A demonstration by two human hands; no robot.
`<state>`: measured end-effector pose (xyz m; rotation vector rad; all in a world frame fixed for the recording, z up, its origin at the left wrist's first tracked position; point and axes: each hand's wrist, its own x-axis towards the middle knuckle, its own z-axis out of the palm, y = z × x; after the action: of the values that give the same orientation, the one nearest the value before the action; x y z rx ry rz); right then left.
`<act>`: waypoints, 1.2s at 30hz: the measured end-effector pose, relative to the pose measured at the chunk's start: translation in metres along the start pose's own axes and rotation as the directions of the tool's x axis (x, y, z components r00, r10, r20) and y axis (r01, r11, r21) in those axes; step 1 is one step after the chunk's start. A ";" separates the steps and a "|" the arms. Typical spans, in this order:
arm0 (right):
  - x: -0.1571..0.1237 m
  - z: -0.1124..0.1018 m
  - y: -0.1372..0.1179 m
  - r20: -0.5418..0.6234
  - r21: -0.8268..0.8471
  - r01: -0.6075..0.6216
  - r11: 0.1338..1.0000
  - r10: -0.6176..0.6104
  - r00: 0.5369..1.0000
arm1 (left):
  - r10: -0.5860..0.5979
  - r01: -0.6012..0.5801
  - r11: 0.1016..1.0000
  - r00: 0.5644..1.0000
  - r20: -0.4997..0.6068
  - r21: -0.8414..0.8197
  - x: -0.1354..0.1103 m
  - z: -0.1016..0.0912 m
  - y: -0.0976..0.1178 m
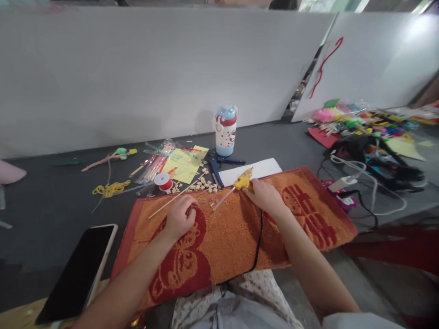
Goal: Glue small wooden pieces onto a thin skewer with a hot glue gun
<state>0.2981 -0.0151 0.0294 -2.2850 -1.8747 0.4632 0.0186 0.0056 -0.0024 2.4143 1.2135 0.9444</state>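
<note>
My right hand [264, 196] is wrapped round a yellow glue gun [243, 182] at the top edge of an orange towel [233, 233]. A clear glue stick [223, 199] juts from the glue gun toward the lower left, and its black cord [259, 242] runs down across the towel. Over the towel's left part, my left hand [181, 217] has its fingers curled together; whatever they may hold is hidden. Just beyond that hand lies a thin wooden stick [164, 207]. Small wooden pieces [204, 184] are scattered between the hands at the towel's far edge.
Behind the towel are blue-handled pliers [215, 167], white card [262, 169], yellow paper [183, 167], a red thread spool [163, 181] and an upright bottle [226, 132]. A phone [78, 269] lies left. Cables, a black bag [380, 162] and colourful craft materials [363, 119] occupy the right.
</note>
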 end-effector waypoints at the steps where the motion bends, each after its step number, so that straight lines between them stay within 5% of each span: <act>1: 0.000 0.000 0.002 -0.007 0.045 0.005 0.999 -0.005 1.000 | 0.013 -0.013 1.000 1.000 0.006 0.017 0.000 0.001 0.001; 5: -0.002 0.001 0.014 -0.038 0.306 -0.008 0.952 0.020 0.999 | 0.068 -0.070 0.997 0.997 0.030 0.044 0.002 0.002 0.008; 8: -0.004 0.007 0.020 -0.050 0.570 -0.015 0.821 0.052 0.997 | 0.115 -0.120 0.991 0.990 0.087 0.052 0.000 0.002 0.015; 14: -0.006 0.010 0.008 -0.069 0.936 0.068 0.344 -0.009 0.998 | 0.033 -0.057 0.988 0.986 0.164 0.143 -0.005 -0.001 0.020; 18: 0.002 0.000 -0.013 -0.055 0.993 0.064 0.096 -0.085 0.995 | -0.074 0.030 0.976 0.978 0.196 0.217 -0.003 -0.011 0.023; 22: 0.019 0.002 -0.038 0.019 0.980 -0.060 -0.188 -0.215 0.976 | -0.315 0.233 0.899 0.932 0.178 0.371 0.009 -0.028 0.024; 28: 0.032 0.027 -0.048 0.082 0.956 -0.169 -0.241 -0.336 0.938 | -0.493 0.338 0.777 0.851 0.180 0.532 0.031 -0.043 0.009; 36: 0.031 0.032 -0.042 0.080 0.948 -0.192 -0.255 -0.392 0.917 | -0.503 0.292 0.727 0.842 0.193 0.621 0.054 -0.030 -0.016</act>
<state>0.2539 0.0212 0.0082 -0.7166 -0.7634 1.7024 0.0129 0.0565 0.0351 2.3828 1.9748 -0.0160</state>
